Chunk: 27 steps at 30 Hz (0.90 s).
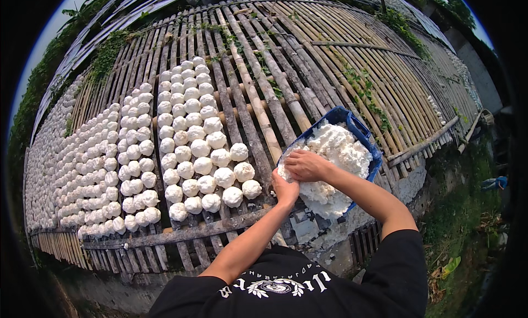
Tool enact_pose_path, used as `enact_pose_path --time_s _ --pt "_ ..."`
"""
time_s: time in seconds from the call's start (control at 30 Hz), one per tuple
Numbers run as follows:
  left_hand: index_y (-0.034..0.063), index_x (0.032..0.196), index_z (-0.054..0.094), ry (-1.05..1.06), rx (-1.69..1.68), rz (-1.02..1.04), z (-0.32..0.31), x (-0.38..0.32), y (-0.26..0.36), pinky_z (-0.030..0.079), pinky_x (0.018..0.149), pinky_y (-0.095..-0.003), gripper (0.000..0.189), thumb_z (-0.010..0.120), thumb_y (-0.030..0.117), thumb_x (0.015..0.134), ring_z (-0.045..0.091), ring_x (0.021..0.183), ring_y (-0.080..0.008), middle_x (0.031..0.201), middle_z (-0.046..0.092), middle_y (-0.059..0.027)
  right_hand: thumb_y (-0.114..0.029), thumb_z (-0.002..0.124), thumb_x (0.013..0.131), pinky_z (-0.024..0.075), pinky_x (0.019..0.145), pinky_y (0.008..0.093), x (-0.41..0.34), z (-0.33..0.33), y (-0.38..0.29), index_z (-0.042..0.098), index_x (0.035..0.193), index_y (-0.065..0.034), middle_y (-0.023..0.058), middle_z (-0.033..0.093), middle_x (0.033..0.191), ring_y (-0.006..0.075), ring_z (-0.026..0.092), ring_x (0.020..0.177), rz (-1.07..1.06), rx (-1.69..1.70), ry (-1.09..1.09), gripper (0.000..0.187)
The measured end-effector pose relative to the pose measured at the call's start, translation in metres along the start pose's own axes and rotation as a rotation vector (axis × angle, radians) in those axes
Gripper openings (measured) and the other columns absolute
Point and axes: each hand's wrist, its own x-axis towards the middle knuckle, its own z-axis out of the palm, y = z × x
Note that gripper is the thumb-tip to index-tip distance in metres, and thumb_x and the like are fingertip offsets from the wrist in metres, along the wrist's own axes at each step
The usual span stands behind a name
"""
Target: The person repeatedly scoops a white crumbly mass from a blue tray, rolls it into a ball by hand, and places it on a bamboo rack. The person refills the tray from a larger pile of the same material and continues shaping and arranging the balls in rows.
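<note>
A blue plastic tub (374, 157) sits at the front edge of the bamboo rack, heaped with a moist, crumbly white mass (340, 149). My right hand (307, 165) lies over the left side of the heap, its fingers bent down into the white stuff. Close against it, my left hand (285, 189) is at the tub's left edge, fingertips pointing up towards the right hand. What lies under the fingers of both hands is hidden. Left of the tub, rows of rough white balls (203, 165) rest on the bamboo slats, the nearest ball (251, 189) just beside my left hand.
The bamboo slat rack (264, 87) spreads far ahead, with gaps between slats and green vines (363, 87) growing through. More white balls (90, 169) cover its left part. A bamboo pole (198, 231) runs along the front edge. Grass (453, 227) lies lower on the right.
</note>
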Motion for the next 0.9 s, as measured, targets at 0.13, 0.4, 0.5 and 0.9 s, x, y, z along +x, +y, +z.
enact_pose_path --time_s 0.13,0.4,0.5,0.9 --pt "0.0010 0.157 0.031 0.053 0.071 -0.090 0.010 -0.008 0.017 0.039 0.116 -0.0513 0.083 0.075 0.017 0.089 0.049 0.131 -0.0509 0.141 0.045 -0.0365 -0.022 0.073 0.089 0.0499 0.106 0.0391 -0.020 -0.012 0.000 0.073 0.106 -0.0080 0.0055 0.071 0.116 0.0243 0.065 0.115 0.076 -0.002 0.021 0.022" --pt "0.0023 0.167 0.012 0.001 0.191 -0.168 0.041 -0.024 0.049 0.022 0.122 -0.0638 0.091 0.062 0.024 0.094 0.028 0.142 -0.0536 0.149 0.030 -0.0366 -0.012 0.069 0.094 0.0457 0.118 0.0462 -0.067 -0.042 -0.025 0.069 0.137 -0.0036 0.0128 0.065 0.149 0.0303 0.061 0.137 0.399 0.051 0.168 0.043" --pt "0.0022 0.169 0.004 0.017 0.222 -0.162 0.058 -0.034 0.059 0.014 0.124 -0.0672 0.095 0.060 0.024 0.095 0.021 0.148 -0.0568 0.159 0.019 -0.0400 -0.011 0.069 0.094 0.0442 0.120 0.0467 -0.080 -0.049 -0.037 0.066 0.141 -0.0039 0.0139 0.063 0.152 0.0307 0.059 0.140 0.489 -0.037 0.160 0.047" --pt "-0.0063 0.169 0.001 -0.033 0.412 0.253 0.085 -0.050 0.046 0.000 0.126 -0.0704 0.101 0.056 0.046 0.103 -0.013 0.162 -0.0529 0.171 -0.006 -0.0402 0.006 0.065 0.091 0.0531 0.109 0.0452 -0.125 -0.094 -0.059 0.070 0.130 0.0042 0.0186 0.071 0.137 0.0359 0.067 0.128 0.735 0.011 0.544 0.040"
